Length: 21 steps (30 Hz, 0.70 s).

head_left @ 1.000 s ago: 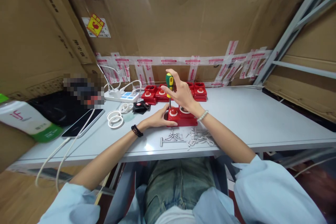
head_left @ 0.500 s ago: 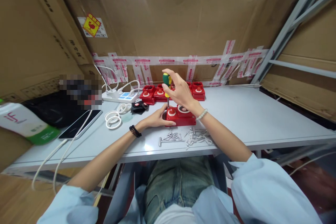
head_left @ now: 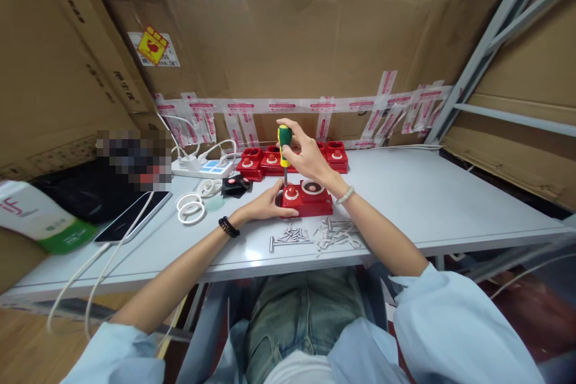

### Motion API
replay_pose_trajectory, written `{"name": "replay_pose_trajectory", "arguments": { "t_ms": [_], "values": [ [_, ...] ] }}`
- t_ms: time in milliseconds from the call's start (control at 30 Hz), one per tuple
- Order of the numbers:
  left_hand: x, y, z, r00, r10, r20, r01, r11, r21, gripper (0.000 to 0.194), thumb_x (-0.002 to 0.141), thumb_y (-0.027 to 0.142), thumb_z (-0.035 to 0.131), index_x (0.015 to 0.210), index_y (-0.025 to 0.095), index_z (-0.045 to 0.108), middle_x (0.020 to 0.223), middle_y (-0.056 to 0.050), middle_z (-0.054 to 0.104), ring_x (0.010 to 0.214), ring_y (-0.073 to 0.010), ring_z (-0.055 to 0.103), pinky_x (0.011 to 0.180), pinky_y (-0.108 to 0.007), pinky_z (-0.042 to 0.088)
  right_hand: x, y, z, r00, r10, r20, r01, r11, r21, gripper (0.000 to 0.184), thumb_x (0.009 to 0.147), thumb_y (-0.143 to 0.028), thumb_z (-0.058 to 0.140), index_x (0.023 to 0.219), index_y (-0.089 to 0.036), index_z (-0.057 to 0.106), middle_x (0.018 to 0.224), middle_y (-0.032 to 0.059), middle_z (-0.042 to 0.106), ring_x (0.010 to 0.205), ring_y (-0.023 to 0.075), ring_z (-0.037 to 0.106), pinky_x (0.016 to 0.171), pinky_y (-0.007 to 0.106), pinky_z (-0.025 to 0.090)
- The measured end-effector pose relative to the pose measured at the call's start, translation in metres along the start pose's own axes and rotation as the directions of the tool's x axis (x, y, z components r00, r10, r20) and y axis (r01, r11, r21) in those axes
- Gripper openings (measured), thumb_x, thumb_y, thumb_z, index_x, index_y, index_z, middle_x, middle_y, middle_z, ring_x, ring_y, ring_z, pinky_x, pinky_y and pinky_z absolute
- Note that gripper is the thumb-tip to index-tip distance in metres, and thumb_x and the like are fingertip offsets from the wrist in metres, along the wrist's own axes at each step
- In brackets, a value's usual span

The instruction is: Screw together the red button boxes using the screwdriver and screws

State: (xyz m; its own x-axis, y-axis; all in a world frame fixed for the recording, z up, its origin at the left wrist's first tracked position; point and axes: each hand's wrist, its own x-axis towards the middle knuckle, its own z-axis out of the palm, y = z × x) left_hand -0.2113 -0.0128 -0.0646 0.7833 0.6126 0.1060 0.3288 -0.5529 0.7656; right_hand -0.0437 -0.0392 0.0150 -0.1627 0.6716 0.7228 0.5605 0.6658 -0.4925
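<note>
Screwdriver (head_left: 284,143) upright, long axis vertical, tip down at left end of red switch box (head_left: 308,199) on desk (head_left: 450,204). Right hand (head_left: 307,156) grip clamped on handle top; left hand (head_left: 266,204) clasps box just below-left. Screws (head_left: 290,235) lie near.

Screws (head_left: 290,235) in front of box (head_left: 315,204)
</note>
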Motion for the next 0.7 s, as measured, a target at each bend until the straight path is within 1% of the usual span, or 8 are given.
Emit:
{"name": "replay_pose_trajectory", "arguments": {
  "t_ms": [67, 167, 267, 400, 500, 567, 633, 700],
  "values": [
    [0.0001, -0.0001, 0.0000, 1.000, 0.001, -0.009, -0.001, 1.000, 0.009, 0.080, 0.068, 0.054, 0.078, 0.130, 0.016, 0.044, 0.132, -0.015, 0.058, 0.123, -0.0358, 0.054, 0.101, -0.049, 0.047, -0.0001, 0.0005, -0.0004, 1.000, 0.011, 0.008, -0.012, 0.999, 0.031, 0.048, 0.088, -0.025, 0.049, 0.135, -0.026, 0.039, 0.088, -0.0017, 0.060, 0.070, 0.0133, 0.058, 0.072, 0.033, 0.052],
    [0.0009, -0.0012, -0.0002, 0.999, 0.027, -0.019, -0.026, 0.999, 0.041, 0.082, 0.067, 0.054, 0.079, 0.130, 0.014, 0.044, 0.135, -0.017, 0.056, 0.126, -0.0374, 0.052, 0.103, -0.049, 0.045, -0.0016, -0.0024, 0.0037, 0.998, 0.008, -0.058, -0.012, 0.998, -0.066, 0.049, 0.086, -0.035, 0.060, 0.131, -0.024, 0.045, 0.089, -0.0001, 0.062, 0.070, 0.0152, 0.057, 0.071, 0.035, 0.051],
    [0.0019, -0.0022, -0.0001, 0.998, 0.056, -0.009, -0.056, 0.998, 0.033, 0.083, 0.069, 0.054, 0.077, 0.133, 0.015, 0.041, 0.140, -0.017, 0.052, 0.127, -0.0363, 0.051, 0.105, -0.050, 0.044, -0.0037, -0.0071, 0.0083, 0.997, -0.015, -0.075, 0.004, 0.990, -0.143, 0.048, 0.089, -0.034, 0.057, 0.134, -0.024, 0.045, 0.096, 0.0037, 0.063, 0.077, 0.0188, 0.058, 0.074, 0.039, 0.051],
    [0.0024, -0.0028, -0.0003, 0.997, 0.070, 0.017, -0.071, 0.997, 0.010, 0.081, 0.071, 0.053, 0.076, 0.134, 0.017, 0.041, 0.142, -0.015, 0.052, 0.130, -0.0348, 0.050, 0.107, -0.048, 0.043, -0.0034, -0.0057, 0.0083, 0.999, -0.051, -0.012, 0.051, 0.999, 0.011, 0.051, 0.091, -0.025, 0.048, 0.140, -0.026, 0.037, 0.113, 0.0055, 0.060, 0.093, 0.0190, 0.061, 0.086, 0.039, 0.052],
    [0.0022, -0.0033, -0.0009, 0.999, 0.041, 0.025, -0.042, 0.999, 0.026, 0.085, 0.070, 0.055, 0.076, 0.135, 0.016, 0.039, 0.144, -0.016, 0.049, 0.130, -0.0356, 0.049, 0.107, -0.048, 0.043, -0.0014, -0.0018, 0.0068, 0.999, -0.043, 0.011, 0.041, 0.996, 0.083, 0.049, 0.091, -0.028, 0.048, 0.139, -0.026, 0.036, 0.116, 0.0045, 0.059, 0.091, 0.0170, 0.061, 0.085, 0.038, 0.052],
    [0.0020, -0.0033, -0.0013, 0.999, 0.029, 0.027, -0.030, 0.999, 0.034, 0.088, 0.069, 0.055, 0.077, 0.137, 0.016, 0.037, 0.145, -0.017, 0.048, 0.129, -0.0357, 0.050, 0.106, -0.049, 0.044, -0.0008, -0.0014, 0.0063, 0.999, -0.031, -0.024, 0.032, 0.999, 0.042, 0.045, 0.090, -0.033, 0.053, 0.133, -0.026, 0.041, 0.111, 0.0033, 0.060, 0.083, 0.0159, 0.060, 0.081, 0.037, 0.052],
    [0.0018, -0.0026, -0.0014, 0.999, 0.030, 0.024, -0.030, 0.999, 0.037, 0.088, 0.069, 0.055, 0.077, 0.137, 0.016, 0.037, 0.144, -0.017, 0.048, 0.129, -0.0357, 0.050, 0.106, -0.048, 0.043, -0.0014, -0.0028, 0.0054, 0.999, -0.022, -0.037, 0.021, 1.000, -0.022, 0.044, 0.090, -0.037, 0.054, 0.132, -0.026, 0.043, 0.097, 0.0008, 0.061, 0.071, 0.0142, 0.056, 0.076, 0.036, 0.051],
    [0.0014, -0.0012, -0.0013, 0.999, 0.038, 0.018, -0.038, 0.999, 0.030, 0.088, 0.069, 0.054, 0.077, 0.137, 0.016, 0.038, 0.143, -0.016, 0.050, 0.130, -0.0355, 0.050, 0.106, -0.048, 0.043, -0.0028, -0.0045, 0.0034, 1.000, -0.014, -0.015, 0.013, 0.998, -0.069, 0.046, 0.091, -0.034, 0.050, 0.135, -0.026, 0.041, 0.084, -0.0020, 0.059, 0.060, 0.0126, 0.049, 0.071, 0.035, 0.049]
  ]
}}
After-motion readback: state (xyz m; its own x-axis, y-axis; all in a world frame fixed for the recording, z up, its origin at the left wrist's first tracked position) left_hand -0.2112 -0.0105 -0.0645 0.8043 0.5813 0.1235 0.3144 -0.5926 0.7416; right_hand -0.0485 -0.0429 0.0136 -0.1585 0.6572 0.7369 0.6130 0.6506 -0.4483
